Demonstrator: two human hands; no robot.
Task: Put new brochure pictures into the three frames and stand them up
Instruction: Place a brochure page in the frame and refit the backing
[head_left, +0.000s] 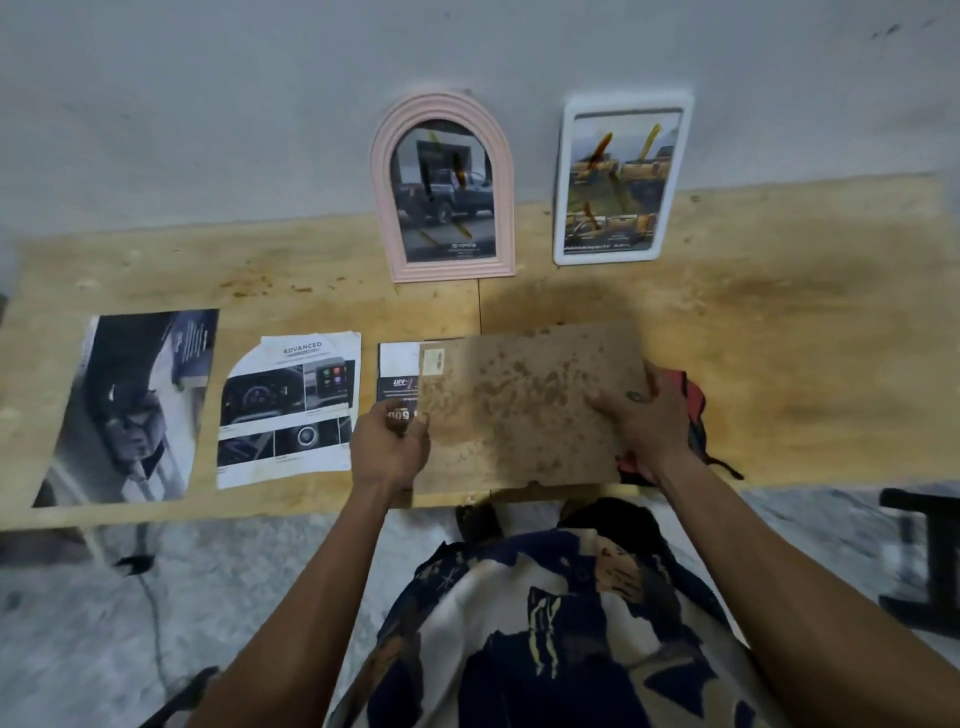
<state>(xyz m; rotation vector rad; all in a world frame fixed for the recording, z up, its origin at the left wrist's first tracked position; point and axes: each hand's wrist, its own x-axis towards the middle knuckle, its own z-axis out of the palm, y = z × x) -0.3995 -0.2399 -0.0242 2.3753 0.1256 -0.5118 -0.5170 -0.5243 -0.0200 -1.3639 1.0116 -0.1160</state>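
Nearest: patterned shirt at bottom of view, both forearms reaching out over the near edge of the table (779, 332). Left hand (389, 441) pinches the left edge of a brown stained backing board (524, 410), thumb on top, fingers curled under; right hand (644, 415) clasps the right edge the same way. Board is held roughly flat, just above the table, back face up, a small label near its left corner. Likely the back of the third frame, held at both edges so it can be lowered or seated squarely; whether a frame body sits under it cannot be told. A brochure page (397, 374) shows from under the board's left side, partly covered. A red-and-black object (693, 415) lies beneath the right hand, identity unclear. Further left, two loose pages lie flat: a dashboard sheet headed ADVANCED (291, 410) and a dark interior picture (135, 405), probably spares or removed ones. Far edge: pink arched frame (441, 187) and white rectangular frame (621, 182) stand leaning against the wall, each showing a truck picture, so two of three appear done. Surface is bare, stained plywood; wall grey and scuffed; speckled floor below; dark furniture at right.
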